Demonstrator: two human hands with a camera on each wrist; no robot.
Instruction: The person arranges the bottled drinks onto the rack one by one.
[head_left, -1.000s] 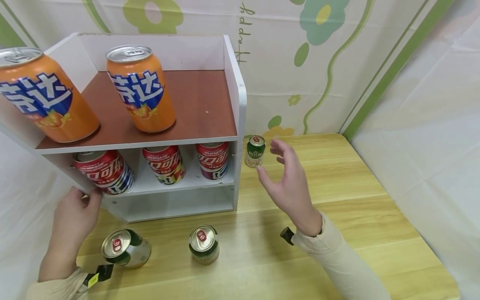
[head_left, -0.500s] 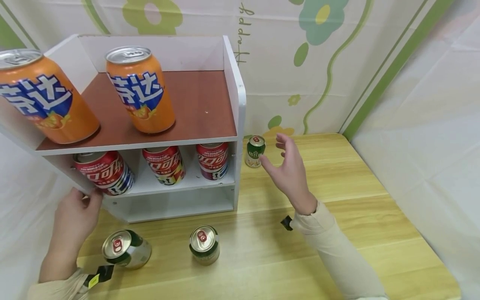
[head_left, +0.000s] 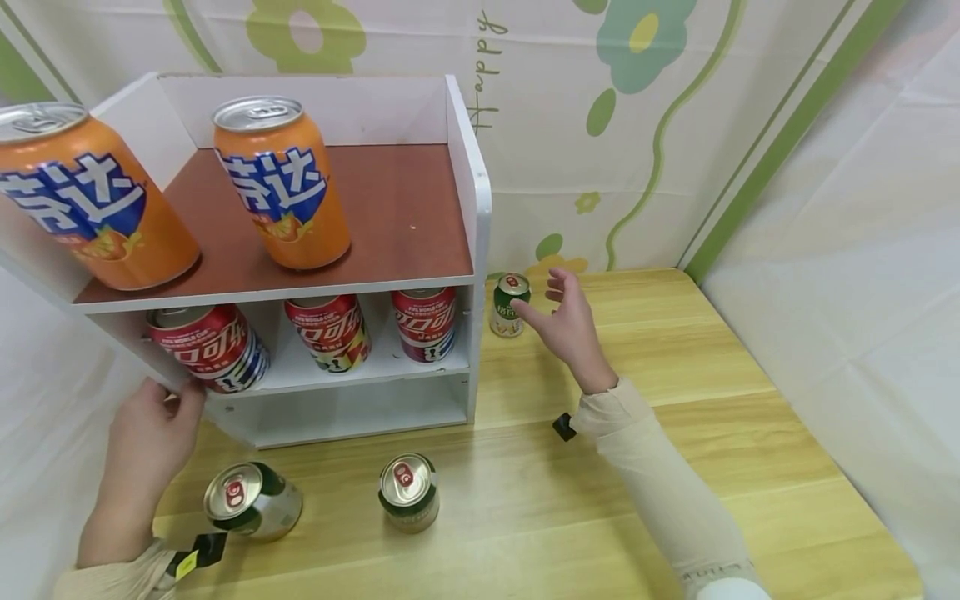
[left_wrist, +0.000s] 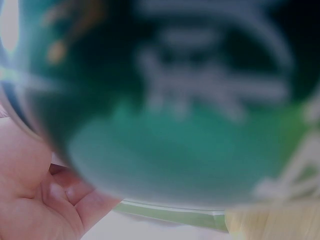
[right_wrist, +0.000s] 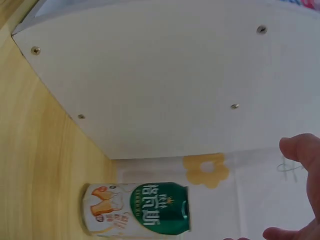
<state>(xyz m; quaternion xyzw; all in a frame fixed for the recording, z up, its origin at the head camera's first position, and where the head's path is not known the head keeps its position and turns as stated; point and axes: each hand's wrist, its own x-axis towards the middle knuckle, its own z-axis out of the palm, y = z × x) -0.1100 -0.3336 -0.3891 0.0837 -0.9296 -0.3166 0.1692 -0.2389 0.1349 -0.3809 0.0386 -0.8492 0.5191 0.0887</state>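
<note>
In the head view my left hand (head_left: 150, 433) is at the lower left front edge of a white shelf unit (head_left: 360, 379), its thumb and fingers gripping the side panel. A green-and-white kvass can (head_left: 255, 500) stands just in front of that hand and fills much of the left wrist view, blurred. My right hand (head_left: 567, 329) reaches beside the unit's right side, thumb and fingers spread. Close by, another green-and-white kvass can (right_wrist: 137, 210) stands upright on the table; the thumb overlaps it in the head view, and no contact is visible.
Two orange soda cans (head_left: 281, 183) stand on the unit's brown top. Three red cola cans (head_left: 327, 332) are on the middle shelf. One more green can (head_left: 408, 492) stands on the wooden table (head_left: 510, 517) in front. A patterned cloth (head_left: 555, 150) hangs behind.
My right hand has moved forward and slightly left, closer to the can beside the unit. The left hand has stayed at the shelf edge.
</note>
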